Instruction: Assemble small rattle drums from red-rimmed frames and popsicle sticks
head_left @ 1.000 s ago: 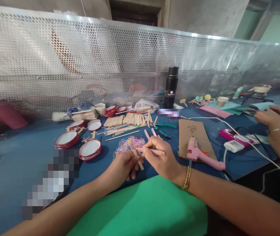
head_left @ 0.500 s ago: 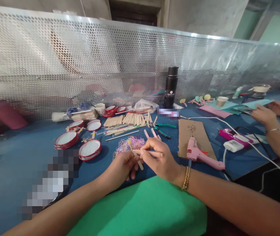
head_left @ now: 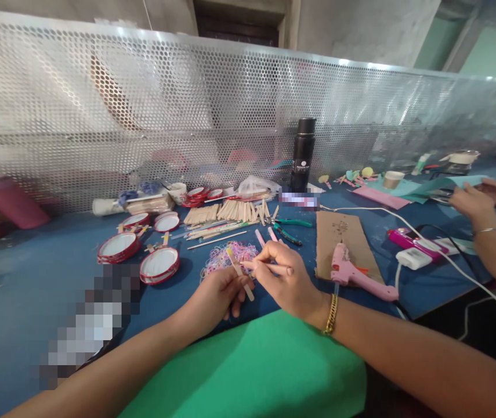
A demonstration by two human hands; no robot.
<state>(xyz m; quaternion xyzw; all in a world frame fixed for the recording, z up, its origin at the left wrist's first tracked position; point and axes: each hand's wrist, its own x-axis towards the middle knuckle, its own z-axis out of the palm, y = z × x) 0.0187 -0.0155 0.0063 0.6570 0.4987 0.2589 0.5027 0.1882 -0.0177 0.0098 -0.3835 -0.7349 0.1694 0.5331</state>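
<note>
A flat wooden craft stick (head_left: 248, 288) with a yellow tip is pinched between the fingers of my left hand (head_left: 221, 290). My right hand (head_left: 289, 278) is closed around a slim pink pen (head_left: 280, 269), its point aimed left at the stick, with a slight gap or light contact I cannot tell. Just beyond both hands lies a tangled heap of small pastel rubber bands (head_left: 219, 255). Two more pink pens (head_left: 259, 237) rest behind my right hand.
Red-rimmed white lids (head_left: 159, 265) stand left; loose craft sticks (head_left: 239, 210), green-handled pliers (head_left: 289, 232) and a black bottle (head_left: 303, 154) lie behind. At right, a pink glue gun (head_left: 352, 270) rests on cardboard (head_left: 323, 232), near a white cable. Another person's hands (head_left: 474, 203) hold blue-green paper (head_left: 443, 184).
The pen's point moved left onto the stick half a second ago, then drew back slightly to the right. My left hand stays nearly still. The other person's hands shifted the blue-green paper.
</note>
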